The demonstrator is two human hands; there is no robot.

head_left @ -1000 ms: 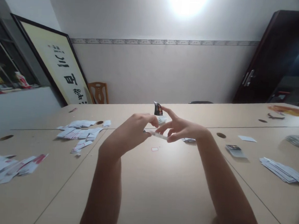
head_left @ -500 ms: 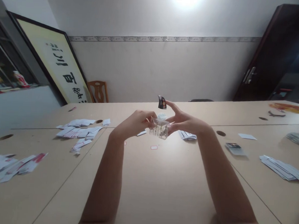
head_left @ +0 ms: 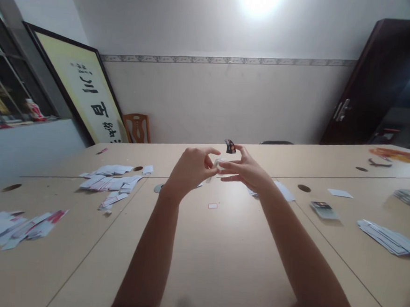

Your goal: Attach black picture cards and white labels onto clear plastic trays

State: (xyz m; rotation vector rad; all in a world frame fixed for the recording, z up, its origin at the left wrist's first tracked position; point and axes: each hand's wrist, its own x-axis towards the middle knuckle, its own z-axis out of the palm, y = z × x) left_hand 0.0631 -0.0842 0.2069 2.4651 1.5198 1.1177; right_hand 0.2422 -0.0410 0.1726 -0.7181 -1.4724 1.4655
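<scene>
A clear packet (head_left: 218,164) is held up over the middle of the table (head_left: 218,266), between the two hands; the part showing slopes from lower left to upper right, but fingers hide too much of it to tell its long axis. The left hand (head_left: 193,169) has it pinched between thumb and curled fingers, index finger sticking out above. The right hand (head_left: 248,168) is spread, its lower fingers at the packet's right side; whether they grip it cannot be told. One black label (head_left: 230,147) stands tilted at its raised index fingertip. Below, one red-edged label (head_left: 213,206) lies flat. The right wrist partly blocks some papers (head_left: 284,191). Two heaps of paper slips lie to the left, one nearer (head_left: 34,230), one farther (head_left: 112,179); to the right are one fanned paper stack (head_left: 388,237), one single white slip (head_left: 340,193) and one clear stack with a dark print (head_left: 323,210).
</scene>
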